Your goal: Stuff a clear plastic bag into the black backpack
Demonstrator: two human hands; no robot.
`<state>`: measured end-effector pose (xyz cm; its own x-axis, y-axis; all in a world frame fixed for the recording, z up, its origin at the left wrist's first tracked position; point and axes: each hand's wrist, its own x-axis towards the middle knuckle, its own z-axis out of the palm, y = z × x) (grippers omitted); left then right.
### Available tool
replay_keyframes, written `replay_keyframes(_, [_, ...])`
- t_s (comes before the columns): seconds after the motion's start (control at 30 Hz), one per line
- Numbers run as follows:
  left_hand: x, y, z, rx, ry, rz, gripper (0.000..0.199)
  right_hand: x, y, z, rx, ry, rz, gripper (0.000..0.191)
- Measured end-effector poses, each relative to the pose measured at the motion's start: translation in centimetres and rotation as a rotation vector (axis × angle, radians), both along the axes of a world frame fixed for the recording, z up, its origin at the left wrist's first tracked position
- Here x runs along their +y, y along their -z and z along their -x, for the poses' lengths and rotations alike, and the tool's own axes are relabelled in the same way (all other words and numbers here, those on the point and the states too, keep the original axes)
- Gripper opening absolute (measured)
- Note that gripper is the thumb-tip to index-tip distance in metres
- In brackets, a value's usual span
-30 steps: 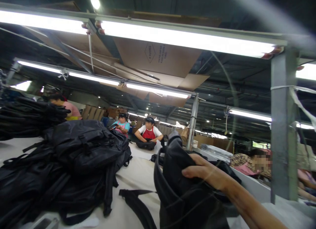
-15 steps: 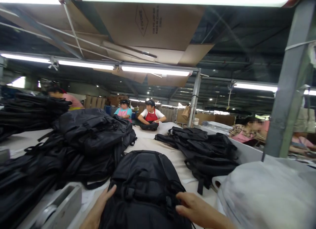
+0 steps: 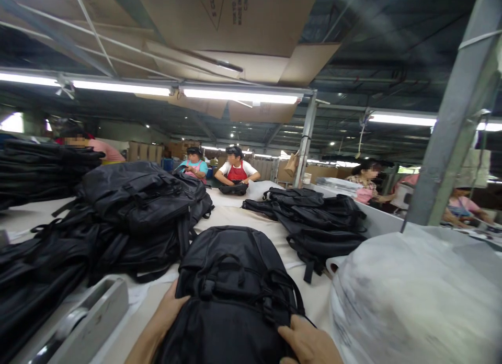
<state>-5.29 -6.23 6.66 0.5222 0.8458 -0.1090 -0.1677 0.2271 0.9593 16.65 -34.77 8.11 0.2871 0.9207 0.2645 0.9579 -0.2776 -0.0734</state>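
Observation:
A black backpack (image 3: pixel 235 280) lies flat on the beige table (image 3: pixel 251 217) right in front of me. My left hand (image 3: pixel 167 314) presses against its left side, fingers curled on the fabric. My right hand (image 3: pixel 308 343) rests on its lower right edge next to a strap buckle. Both hands hold the backpack's sides.
A heap of black backpacks (image 3: pixel 129 212) fills the left, with stacked ones (image 3: pixel 43 168) behind. Another pile (image 3: pixel 314 217) lies right of centre. A white plastic-wrapped bundle (image 3: pixel 411 296) sits at my right, a metal tape dispenser (image 3: pixel 84 322) at my left. Other workers (image 3: pixel 235 170) sit at the far end. A steel post (image 3: pixel 451 128) stands right.
A second ago my right hand held the backpack upright in the air; it now lies flat on the table with both hands on its sides. The view tilted downward.

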Motion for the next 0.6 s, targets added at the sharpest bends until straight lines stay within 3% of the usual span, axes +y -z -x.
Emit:
replay_keyframes(0.1, [0.2,0.5,-0.3,0.068,-0.058,-0.098,0.059,2.6,-3.3,2.9,0.052,0.021,-0.033,0.016])
replay_keyframes(0.2, [0.5,0.6,0.1,0.085,-0.091,-0.172,0.051,6.0,-4.3,5.0,0.122,-0.077,-0.032,0.022])
replay_keyframes(0.3, [0.8,0.9,0.4,0.103,-0.093,-0.201,0.052,8.6,-3.9,5.1,0.107,-0.011,0.017,0.036])
replay_keyframes(0.4, [1.2,1.4,0.3,0.122,-0.075,-0.212,0.051,9.3,-3.8,4.2,0.160,0.001,-0.007,0.047])
replay_keyframes(0.5, [1.7,1.8,0.0,0.139,-0.074,-0.237,0.050,8.8,-3.0,4.1,0.166,-0.110,-0.107,0.036])
replay_keyframes(0.6, [1.8,1.1,0.5,0.221,-0.105,-0.337,0.046,7.9,-0.6,5.0,0.152,-0.183,-0.195,0.029])
